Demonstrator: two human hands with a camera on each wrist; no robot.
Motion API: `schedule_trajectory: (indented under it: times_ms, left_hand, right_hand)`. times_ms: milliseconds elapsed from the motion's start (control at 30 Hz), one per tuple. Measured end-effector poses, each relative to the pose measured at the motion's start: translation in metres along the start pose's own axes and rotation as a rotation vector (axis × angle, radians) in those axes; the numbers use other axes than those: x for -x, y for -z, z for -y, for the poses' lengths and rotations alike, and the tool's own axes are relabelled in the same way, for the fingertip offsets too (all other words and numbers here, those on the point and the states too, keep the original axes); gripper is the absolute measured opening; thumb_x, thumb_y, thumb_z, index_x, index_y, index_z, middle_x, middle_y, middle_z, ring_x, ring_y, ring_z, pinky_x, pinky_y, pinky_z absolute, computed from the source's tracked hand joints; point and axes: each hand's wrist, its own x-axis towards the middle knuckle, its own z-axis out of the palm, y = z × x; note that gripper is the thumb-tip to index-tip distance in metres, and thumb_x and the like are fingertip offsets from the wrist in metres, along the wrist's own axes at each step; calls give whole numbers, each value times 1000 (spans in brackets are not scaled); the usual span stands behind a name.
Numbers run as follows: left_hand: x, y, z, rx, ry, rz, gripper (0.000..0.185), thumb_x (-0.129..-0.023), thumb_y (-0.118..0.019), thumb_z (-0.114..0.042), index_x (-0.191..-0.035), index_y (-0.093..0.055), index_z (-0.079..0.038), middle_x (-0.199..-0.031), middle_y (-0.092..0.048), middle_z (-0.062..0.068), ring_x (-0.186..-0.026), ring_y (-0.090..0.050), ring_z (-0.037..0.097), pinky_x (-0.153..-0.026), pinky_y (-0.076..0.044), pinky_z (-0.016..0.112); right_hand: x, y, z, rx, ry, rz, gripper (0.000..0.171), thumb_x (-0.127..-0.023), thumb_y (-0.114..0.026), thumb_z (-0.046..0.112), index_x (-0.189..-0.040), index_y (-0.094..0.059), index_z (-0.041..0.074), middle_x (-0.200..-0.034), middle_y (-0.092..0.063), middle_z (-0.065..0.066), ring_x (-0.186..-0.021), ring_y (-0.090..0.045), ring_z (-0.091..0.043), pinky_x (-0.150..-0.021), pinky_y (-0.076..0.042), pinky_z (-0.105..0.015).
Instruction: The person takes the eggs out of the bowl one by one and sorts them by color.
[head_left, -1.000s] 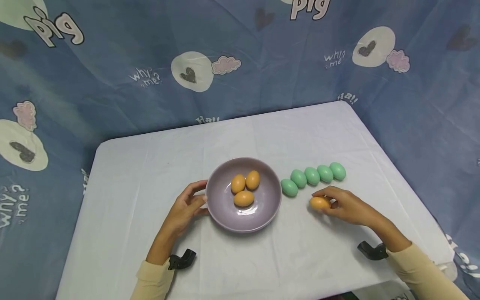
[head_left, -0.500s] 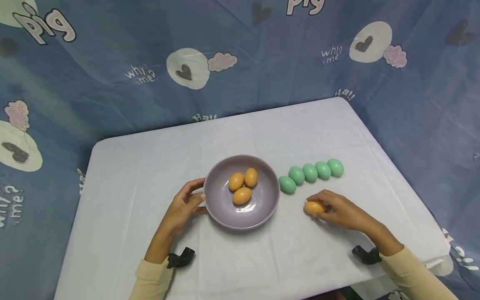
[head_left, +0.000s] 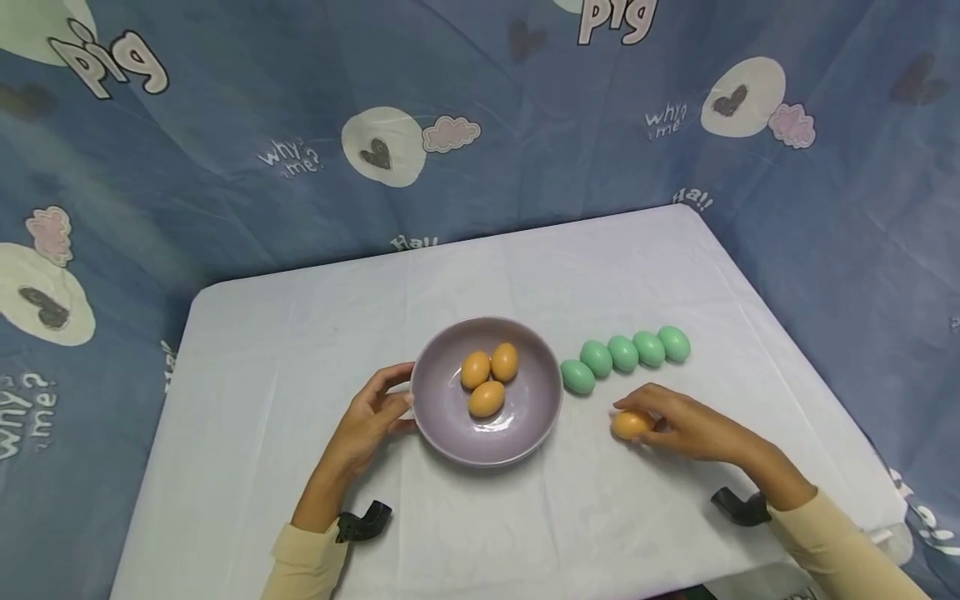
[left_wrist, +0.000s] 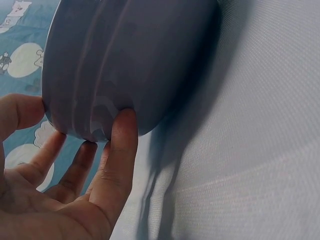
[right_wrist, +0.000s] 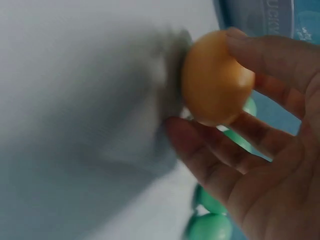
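Observation:
A mauve bowl (head_left: 450,425) stands mid-table with three orange eggs (head_left: 487,400) lying in it. My left hand (head_left: 367,423) holds the bowl's left side. In the left wrist view, the thumb (left_wrist: 22,112) meets the bowl near its rim and the other fingertips rest along its outer wall. To the right of the bowl, my right hand (head_left: 686,425) pinches another orange egg (right_wrist: 215,80) between thumb and fingers, low over the white cloth. Several green eggs (head_left: 623,353) form a slanting row just beyond that hand, the leftmost right beside the bowl's rim.
A white cloth (head_left: 315,333) covers the table. A blue printed curtain (head_left: 525,150) rises behind the table's back edge and along its right side. Black wrist mounts (head_left: 365,522) stick out at both sleeves.
The right hand, with its orange egg, has shifted slightly left and toward me, away from the green row. The nearest egg in the bowl has turned a little. The left hand keeps its place.

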Motion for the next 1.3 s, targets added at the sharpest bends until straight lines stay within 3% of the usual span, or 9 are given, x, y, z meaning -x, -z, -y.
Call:
schedule_trajectory:
  times_ms: [233, 467, 667, 933, 1133, 1300]
  left_hand:
    - [1, 0, 0, 4, -5, 1, 53, -100, -59, -7, -147, -37, 0, -151, -37, 19, -118, -63, 15, -82, -62, 37]
    - [2, 1, 1, 8, -14, 5, 52, -100, -58, -6, -147, -36, 2, -150, -37, 18, -117, -63, 12, -82, -62, 38]
    - [3, 1, 1, 6, -9, 2, 53, -100, -58, -7, -147, -37, 0, -151, -37, 19, -118, -62, 13, -83, -62, 39]
    - [4, 3, 0, 13, -11, -3, 53, -100, -59, -6, -148, -37, 0, -151, -37, 20, -117, -63, 12, -83, -62, 39]
    - [5, 3, -1, 16, 0, -7, 53, -99, -59, -6, -148, -37, -1, -152, -37, 20, -116, -63, 11, -83, -62, 38]
    - [6, 1, -2, 21, 2, -8, 52, -100, -58, -5, -147, -37, 0, -152, -36, 21, -116, -63, 12, -83, -62, 39]
  right_hand:
    - [-13, 29, 13, 65, -31, 45, 43, -88, -77, 14, -128, -62, 8, -125, -63, -9, -110, -61, -27, -77, -61, -31]
    - [-47, 53, 33, 133, 82, 48, 46, -87, -77, 11, -130, -62, 14, -123, -63, 4, -106, -60, -9, -80, -60, -29]
    - [-93, 59, 56, 95, 167, 146, 40, -93, -72, 20, -131, -61, 16, -125, -64, 3, -101, -63, -7, -84, -59, -26]
    - [-146, 50, 79, 96, 226, 288, 41, -94, -71, 21, -134, -61, 17, -128, -61, 3, -111, -63, -16, -95, -56, -33]
    - [-177, 28, 85, 91, 285, 358, 38, -94, -70, 18, -131, -62, 11, -127, -63, -1, -117, -60, -19, -99, -55, -36]
    - [-195, 7, 87, 89, 359, 433, 33, -93, -69, 9, -126, -65, 6, -120, -65, -9, -103, -62, -25, -90, -55, -33]
